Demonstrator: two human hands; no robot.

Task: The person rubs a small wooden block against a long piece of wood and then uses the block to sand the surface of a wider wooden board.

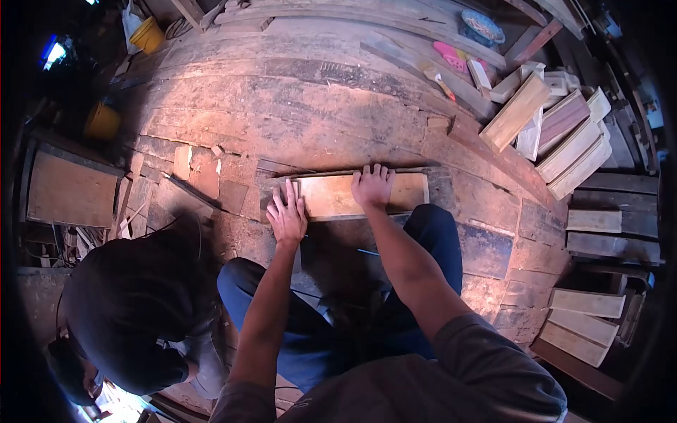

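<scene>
In the head view a long, pale wooden panel (328, 196) lies crosswise in front of my knees, with thin raised strips along its edges. My left hand (287, 215) rests on its left end, fingers stretched out and apart. Toward the right of its middle, my right hand (373, 187) has its fingers bent over the far edge, pressing on the panel. A darker plank (442, 185) shows beyond the panel's right end. Whatever lies beneath the panel is mostly hidden.
A person in dark clothing (134, 303) crouches close on my left. Stacked wooden pieces (517, 113) lie at the far right, with more boards (585, 303) nearer. Wood scraps (204, 176) lie left of the panel. A yellow bucket (147, 35) and a blue basket (482, 28) stand far back.
</scene>
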